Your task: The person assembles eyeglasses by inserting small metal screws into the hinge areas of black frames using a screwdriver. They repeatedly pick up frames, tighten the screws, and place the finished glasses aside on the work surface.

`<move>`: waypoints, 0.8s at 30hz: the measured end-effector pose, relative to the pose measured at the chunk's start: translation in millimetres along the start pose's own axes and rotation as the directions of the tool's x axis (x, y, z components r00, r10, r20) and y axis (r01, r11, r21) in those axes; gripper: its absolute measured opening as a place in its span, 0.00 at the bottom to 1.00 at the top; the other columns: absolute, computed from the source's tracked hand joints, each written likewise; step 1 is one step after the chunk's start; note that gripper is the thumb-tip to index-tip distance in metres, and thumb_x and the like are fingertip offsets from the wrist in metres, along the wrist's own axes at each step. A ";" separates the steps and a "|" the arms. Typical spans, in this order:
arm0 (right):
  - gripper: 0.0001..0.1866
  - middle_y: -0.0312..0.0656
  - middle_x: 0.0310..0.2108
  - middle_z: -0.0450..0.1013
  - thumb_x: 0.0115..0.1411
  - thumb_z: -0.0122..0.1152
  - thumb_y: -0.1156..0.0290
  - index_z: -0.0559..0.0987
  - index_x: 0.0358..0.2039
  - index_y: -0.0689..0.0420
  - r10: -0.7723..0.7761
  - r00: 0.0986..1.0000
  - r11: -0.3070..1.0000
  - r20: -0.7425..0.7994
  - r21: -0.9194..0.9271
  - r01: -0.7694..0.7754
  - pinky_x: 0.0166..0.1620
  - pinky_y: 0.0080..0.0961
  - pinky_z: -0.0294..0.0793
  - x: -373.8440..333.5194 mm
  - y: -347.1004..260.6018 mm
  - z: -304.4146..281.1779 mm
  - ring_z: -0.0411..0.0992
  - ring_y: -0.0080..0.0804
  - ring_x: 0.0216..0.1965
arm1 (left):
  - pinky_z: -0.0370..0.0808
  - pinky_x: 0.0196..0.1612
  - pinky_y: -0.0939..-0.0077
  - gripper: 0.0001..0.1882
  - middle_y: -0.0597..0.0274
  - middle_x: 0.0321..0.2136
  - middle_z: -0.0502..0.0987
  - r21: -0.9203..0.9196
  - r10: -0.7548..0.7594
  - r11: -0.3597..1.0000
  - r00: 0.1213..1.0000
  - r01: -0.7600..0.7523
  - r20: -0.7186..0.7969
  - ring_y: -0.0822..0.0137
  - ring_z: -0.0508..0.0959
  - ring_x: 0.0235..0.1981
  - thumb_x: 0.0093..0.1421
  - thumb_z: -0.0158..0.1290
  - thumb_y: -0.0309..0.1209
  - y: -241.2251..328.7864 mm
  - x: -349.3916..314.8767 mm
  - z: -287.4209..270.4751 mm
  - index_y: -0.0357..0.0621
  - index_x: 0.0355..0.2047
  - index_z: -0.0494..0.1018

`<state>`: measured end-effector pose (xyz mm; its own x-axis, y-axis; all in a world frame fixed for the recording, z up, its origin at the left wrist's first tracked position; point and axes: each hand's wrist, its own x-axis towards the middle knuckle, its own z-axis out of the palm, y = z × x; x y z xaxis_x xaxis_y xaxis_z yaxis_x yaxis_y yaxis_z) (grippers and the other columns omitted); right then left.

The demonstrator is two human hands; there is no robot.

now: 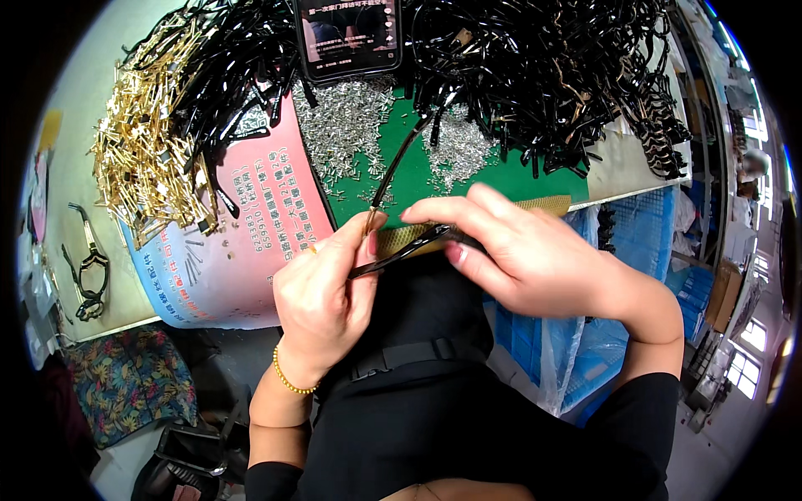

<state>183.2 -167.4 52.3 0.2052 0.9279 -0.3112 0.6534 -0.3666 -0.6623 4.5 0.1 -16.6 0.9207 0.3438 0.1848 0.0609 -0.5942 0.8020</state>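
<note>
Your left fingers (351, 244) pinched a slim black-and-gold strip (399, 158) pointing away; your right fingers (455, 214) gripped a glossy black bar (409, 250) slanting between both hands, seemingly for steadiness. Beyond, silvery metal bits (342, 125) covered a green mat (547, 179); smooth black strips (543, 75) and spiky gold pieces (150, 125) heaped the counter (125, 288), probably for easy reach.

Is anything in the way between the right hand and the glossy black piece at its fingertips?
Nothing visible is: the right hand touches the black piece directly. The small silvery parts lie apart from that grip, beyond it on the green mat.
</note>
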 end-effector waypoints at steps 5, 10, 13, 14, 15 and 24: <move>0.25 0.39 0.36 0.67 0.74 0.42 0.66 0.54 0.69 0.50 0.178 0.873 0.536 0.455 0.699 -0.474 0.25 0.20 0.79 15.4 -32.2 -23.1 0.76 0.22 0.24 | 0.73 0.27 0.70 0.22 0.57 0.30 0.83 0.013 -0.037 0.999 0.996 0.038 -0.079 0.61 0.77 0.21 0.52 0.60 0.17 0.5 -1.3 3.3 0.38 0.50 0.78; 0.26 0.39 0.37 0.67 0.74 0.43 0.67 0.54 0.70 0.50 0.217 0.878 0.500 0.426 0.725 -0.475 0.25 0.21 0.79 16.1 -32.2 -22.3 0.76 0.23 0.24 | 0.72 0.26 0.70 0.22 0.58 0.27 0.81 -0.019 -0.009 1.000 0.993 0.007 -0.119 0.62 0.75 0.19 0.52 0.61 0.17 -0.2 0.8 8.3 0.37 0.50 0.78; 0.27 0.41 0.37 0.67 0.73 0.44 0.66 0.52 0.69 0.51 0.216 0.878 0.513 0.427 0.716 -0.474 0.23 0.22 0.79 16.7 -32.0 -22.1 0.76 0.25 0.23 | 0.72 0.26 0.71 0.22 0.61 0.25 0.80 0.030 0.033 0.999 0.992 -0.030 -0.125 0.62 0.74 0.19 0.52 0.61 0.17 -3.5 -0.6 9.9 0.37 0.50 0.78; 0.27 0.42 0.38 0.68 0.73 0.44 0.67 0.52 0.69 0.52 0.220 0.877 0.512 0.426 0.715 -0.476 0.23 0.22 0.78 16.9 -32.5 -22.0 0.75 0.25 0.22 | 0.72 0.26 0.71 0.23 0.62 0.25 0.80 0.065 0.059 0.997 0.991 -0.051 -0.121 0.63 0.74 0.19 0.51 0.60 0.17 -4.7 -1.1 9.4 0.36 0.50 0.78; 0.27 0.43 0.39 0.68 0.73 0.45 0.67 0.51 0.69 0.53 0.207 0.866 0.439 0.455 0.748 -0.498 0.21 0.22 0.76 17.0 -30.8 -22.5 0.75 0.25 0.21 | 0.71 0.26 0.71 0.24 0.63 0.24 0.79 0.102 0.081 0.992 0.990 -0.069 -0.117 0.63 0.74 0.19 0.50 0.60 0.17 -6.4 -2.1 9.0 0.36 0.50 0.78; 0.28 0.60 0.49 0.72 0.72 0.53 0.63 0.54 0.63 0.61 0.107 0.993 0.892 0.040 0.438 -0.114 0.30 0.44 0.77 -0.7 -4.4 13.4 0.79 0.54 0.29 | 0.73 0.27 0.70 0.29 0.65 0.24 0.77 0.215 0.243 0.947 0.970 -0.238 0.004 0.64 0.76 0.22 0.45 0.56 0.18 -1.6 6.8 1.3 0.33 0.52 0.76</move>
<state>170.4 -167.4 46.3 0.2445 0.8799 -0.4075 0.2400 -0.4621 -0.8538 11.2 2.5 -17.3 0.9094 0.1862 0.3719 -0.0788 -0.8008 0.5937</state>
